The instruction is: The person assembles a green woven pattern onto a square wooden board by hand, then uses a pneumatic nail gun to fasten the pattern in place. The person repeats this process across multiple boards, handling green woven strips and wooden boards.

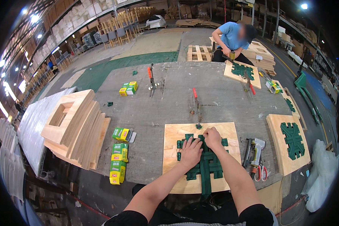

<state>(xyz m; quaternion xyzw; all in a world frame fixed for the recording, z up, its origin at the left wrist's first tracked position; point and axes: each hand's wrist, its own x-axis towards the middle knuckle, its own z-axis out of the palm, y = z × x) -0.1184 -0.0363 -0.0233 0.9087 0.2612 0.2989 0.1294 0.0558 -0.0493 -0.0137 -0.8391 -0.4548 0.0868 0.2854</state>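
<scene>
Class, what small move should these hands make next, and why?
Probably straighten the far end of the long green strap with the right hand: that hand is curled beside it, while the left hand lies spread on the webbing.

Perhaps four webbed boards [228, 132], three clamps [195, 94]

We're up at head height — one wide fisheye, tipped down close over the worktable [147, 111], facing its far side.
</scene>
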